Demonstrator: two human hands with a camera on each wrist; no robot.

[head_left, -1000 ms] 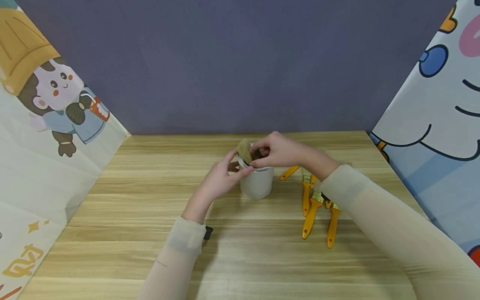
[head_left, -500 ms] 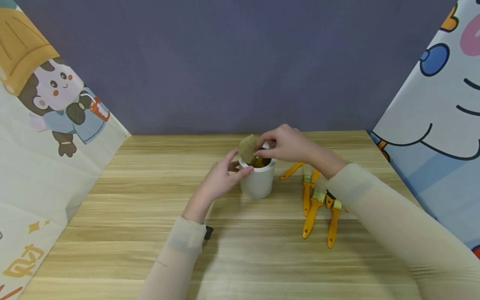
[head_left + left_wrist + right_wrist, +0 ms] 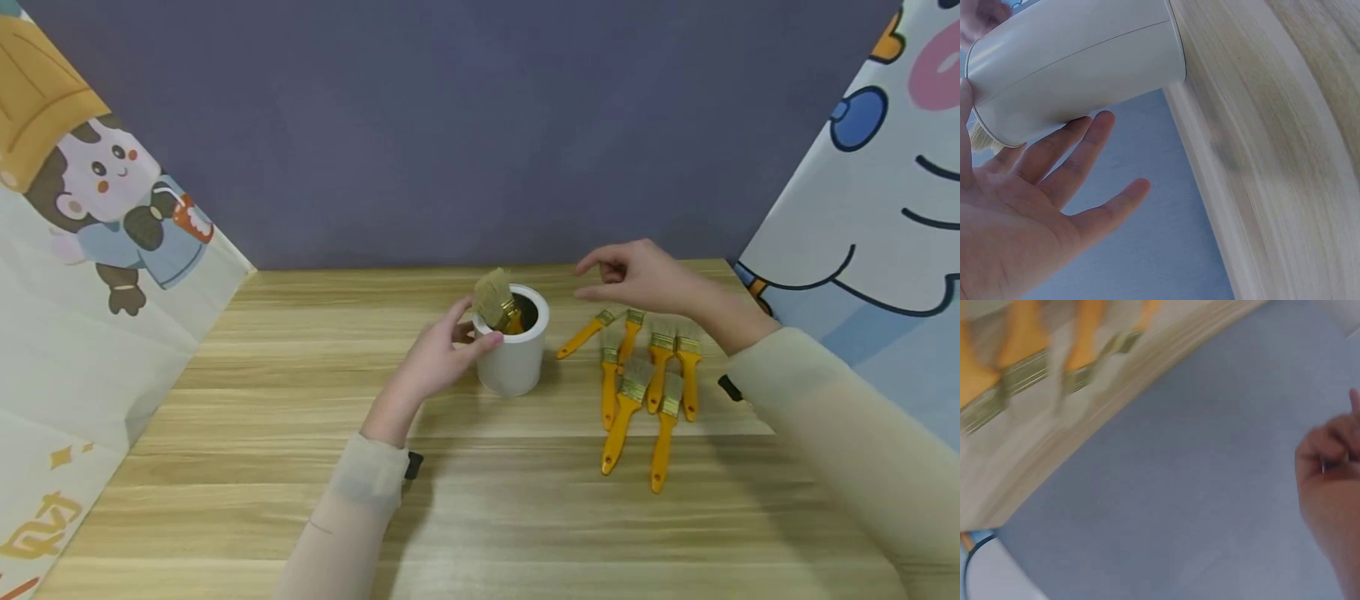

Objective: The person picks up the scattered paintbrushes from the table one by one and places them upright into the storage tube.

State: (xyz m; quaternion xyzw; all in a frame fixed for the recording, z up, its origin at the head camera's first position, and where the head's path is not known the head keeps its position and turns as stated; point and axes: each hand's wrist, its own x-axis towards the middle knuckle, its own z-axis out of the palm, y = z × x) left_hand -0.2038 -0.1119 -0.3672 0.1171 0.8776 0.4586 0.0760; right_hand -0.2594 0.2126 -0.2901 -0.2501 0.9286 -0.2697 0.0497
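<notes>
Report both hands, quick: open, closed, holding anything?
Left hand: holding the white cup near its rim.
Right hand: open, fingers loosely bent, holding nothing.

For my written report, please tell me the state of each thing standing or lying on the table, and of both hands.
White cup: upright, open at the top.
Brush in the cup: bristles up, tilted.
Loose brushes: seven, lying close together.
Left hand: holding the cup near its rim.
Right hand: raised, holding nothing.
</notes>
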